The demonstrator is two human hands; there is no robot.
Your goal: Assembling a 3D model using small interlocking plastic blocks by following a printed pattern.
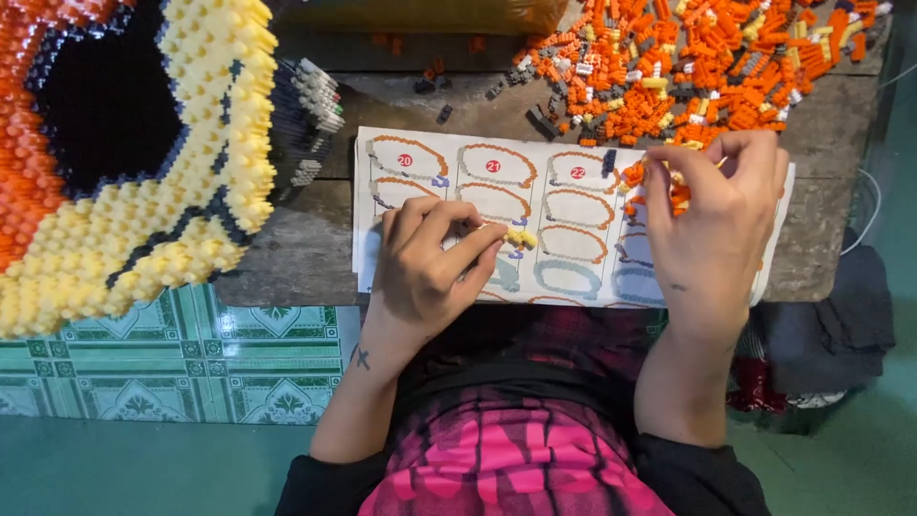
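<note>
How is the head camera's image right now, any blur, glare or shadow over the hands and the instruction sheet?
Head view: soft, even light, no glare on the white paper instruction sheet; left hand and right hand slightly soft; the pile of small orange plastic bricks smears together; wide-angle bending at the edges.

The studded model (143, 162) and the loose bricks (688, 67) look like glossy plastic, bumpy on top. The instruction sheet (535, 191) is smooth, slightly shiny paper on a rough, worn wooden table (296, 248). The pink garment (506, 459) is soft matt cloth.
</note>
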